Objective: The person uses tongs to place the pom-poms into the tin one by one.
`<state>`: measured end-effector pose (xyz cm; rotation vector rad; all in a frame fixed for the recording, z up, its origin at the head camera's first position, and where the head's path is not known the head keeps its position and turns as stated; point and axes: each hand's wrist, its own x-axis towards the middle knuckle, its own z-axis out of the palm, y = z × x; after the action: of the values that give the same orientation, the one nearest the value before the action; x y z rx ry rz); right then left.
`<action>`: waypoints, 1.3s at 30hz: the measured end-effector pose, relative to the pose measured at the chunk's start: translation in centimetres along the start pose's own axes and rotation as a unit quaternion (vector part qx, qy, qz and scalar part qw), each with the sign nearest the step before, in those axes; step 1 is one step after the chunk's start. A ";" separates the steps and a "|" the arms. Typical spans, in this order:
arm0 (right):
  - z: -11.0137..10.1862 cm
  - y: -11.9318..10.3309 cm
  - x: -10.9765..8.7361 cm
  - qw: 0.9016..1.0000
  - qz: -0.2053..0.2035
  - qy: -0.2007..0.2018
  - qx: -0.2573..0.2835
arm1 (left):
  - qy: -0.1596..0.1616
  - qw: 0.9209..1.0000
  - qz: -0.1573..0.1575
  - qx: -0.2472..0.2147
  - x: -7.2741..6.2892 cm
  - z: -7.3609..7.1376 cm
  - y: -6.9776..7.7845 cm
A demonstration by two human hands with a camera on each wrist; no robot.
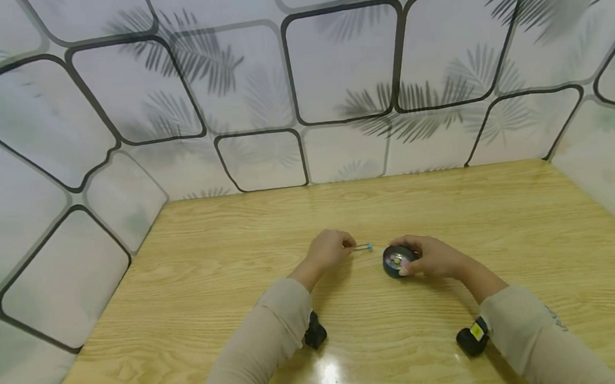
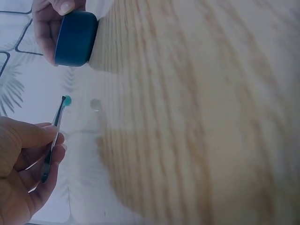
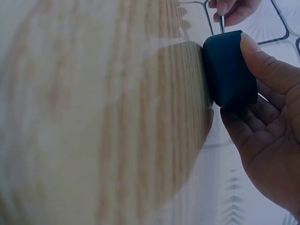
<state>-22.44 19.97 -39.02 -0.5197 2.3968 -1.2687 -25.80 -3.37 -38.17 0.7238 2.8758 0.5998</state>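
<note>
Pinched between thumb and fingers of my left hand (image 1: 329, 249) is a pair of metal tweezers (image 2: 53, 140). A small blue-green bead (image 2: 67, 101) sits at the tweezer tips, over the table and pointing toward the dish. My right hand (image 1: 433, 257) grips a small dark round dish (image 3: 229, 70), thumb on one side and fingers on the other. In the head view several small coloured pieces (image 1: 397, 261) show inside the dish. The dish stays close over the tabletop, a short gap to the right of the bead.
The wooden table (image 1: 224, 241) spreads out around both hands. Pale patterned sheeting (image 1: 341, 63) rises behind it and at both sides. Black wrist cameras (image 1: 315, 331) sit below both sleeves, low over the tabletop.
</note>
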 end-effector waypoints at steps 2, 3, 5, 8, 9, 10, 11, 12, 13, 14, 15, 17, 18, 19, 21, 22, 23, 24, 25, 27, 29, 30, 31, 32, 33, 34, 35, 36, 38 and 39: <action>0.0 0.1 0.0 1.000 -0.002 -0.001 0.001 | 0.006 1.000 0.007 -0.005 -0.1 -0.1 0.0; 0.0 0.1 0.0 1.000 -0.003 -0.001 0.001 | 0.009 1.000 0.011 -0.007 -0.2 -0.1 0.1; -0.1 0.2 0.1 1.000 -0.006 -0.001 -0.001 | 0.016 1.000 0.019 -0.013 -0.3 -0.1 0.1; -0.1 0.2 0.0 1.000 -0.010 -0.001 -0.003 | 0.025 0.999 0.026 -0.024 -0.5 -0.3 0.3; -0.1 0.2 0.0 1.000 -0.010 -0.001 -0.005 | 0.026 0.999 0.026 -0.029 -0.6 -0.3 0.4; -0.1 0.2 0.0 1.000 -0.011 0.001 -0.008 | 0.027 0.999 0.026 -0.036 -0.7 -0.3 0.5; -0.1 0.2 0.0 1.000 -0.013 0.002 -0.009 | 0.029 0.998 0.026 -0.042 -0.8 -0.4 0.6; 0.0 0.2 0.0 1.000 -0.014 0.003 -0.009 | 0.031 0.998 0.028 -0.047 -0.8 -0.4 0.6; 0.0 0.2 0.0 1.000 -0.015 0.004 -0.011 | 0.031 0.998 0.028 -0.053 -0.9 -0.5 0.7; 0.0 0.3 0.0 1.000 -0.017 0.005 -0.012 | 0.032 0.997 0.030 -0.058 -1.0 -0.5 0.8; 0.0 0.3 0.0 1.000 -0.018 0.006 -0.012 | 0.034 0.997 0.031 -0.063 -1.1 -0.5 0.8; 0.1 0.4 0.0 1.000 -0.019 0.008 -0.014 | 0.035 0.996 0.035 -0.071 -1.2 -0.5 0.9; 0.1 0.4 0.0 1.000 -0.020 0.008 -0.015 | 0.035 0.996 0.037 -0.073 -1.3 -0.5 1.0; 0.2 0.4 0.0 1.000 -0.020 0.009 -0.016 | 0.035 0.996 0.039 -0.076 -1.4 -0.5 1.1; 0.2 0.5 0.0 1.000 -0.019 0.009 -0.017 | 0.035 0.995 0.045 -0.079 -1.5 -0.4 1.4; 0.3 0.5 0.0 1.000 -0.018 0.008 -0.018 | 0.036 0.995 0.049 -0.080 -1.5 -0.4 1.5; 0.3 0.6 0.1 1.000 -0.018 0.008 -0.017 | 0.036 0.995 0.053 -0.080 -1.6 -0.3 1.6; 0.3 0.6 0.1 1.000 -0.016 0.007 -0.017 | 0.037 0.994 0.058 -0.079 -1.7 -0.3 1.7; 0.3 0.6 0.1 1.000 -0.015 0.006 -0.017 | 0.036 0.994 0.062 -0.079 -1.6 -0.2 1.8; 0.2 0.6 0.2 1.000 -0.015 0.005 -0.015 | 0.036 0.994 0.070 -0.076 -1.6 -0.1 2.0; 0.2 0.7 0.2 1.000 -0.017 0.005 -0.015 | 0.033 0.994 0.077 -0.073 -1.5 0.1 2.2; 0.2 0.7 0.2 1.000 -0.018 0.005 -0.013 | 0.031 0.994 0.080 -0.072 -1.4 0.2 2.3; 0.2 0.7 0.2 1.000 -0.020 0.005 -0.012 | 0.030 0.994 0.082 -0.070 -1.4 0.3 2.3; 0.2 0.7 0.1 1.000 -0.021 0.004 -0.008 | 0.028 0.994 0.084 -0.069 -1.4 0.4 2.4; 0.2 0.7 0.1 1.000 -0.022 0.002 -0.003 | 0.026 0.994 0.086 -0.069 -1.4 0.4 2.5; 0.2 0.6 0.1 1.000 -0.022 0.001 -0.002 | 0.024 0.994 0.087 -0.068 -1.4 0.5 2.6; 0.2 0.6 0.0 1.000 -0.023 0.000 0.002 | 0.022 0.994 0.087 -0.070 -1.4 0.6 2.6; 0.2 0.5 0.0 1.000 -0.023 0.000 0.004 | 0.018 0.994 0.086 -0.070 -1.4 0.6 2.7; 0.2 0.5 -0.1 1.000 -0.024 -0.001 0.006 | 0.014 0.994 0.086 -0.068 -1.4 0.7 2.8; 0.2 0.4 -0.1 1.000 -0.024 -0.001 0.006 | 0.012 0.994 0.084 -0.068 -1.4 0.7 2.9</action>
<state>-22.35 20.12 -39.45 -0.5785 2.3870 -1.3005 -23.17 -1.43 -37.66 0.9496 2.7796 0.8204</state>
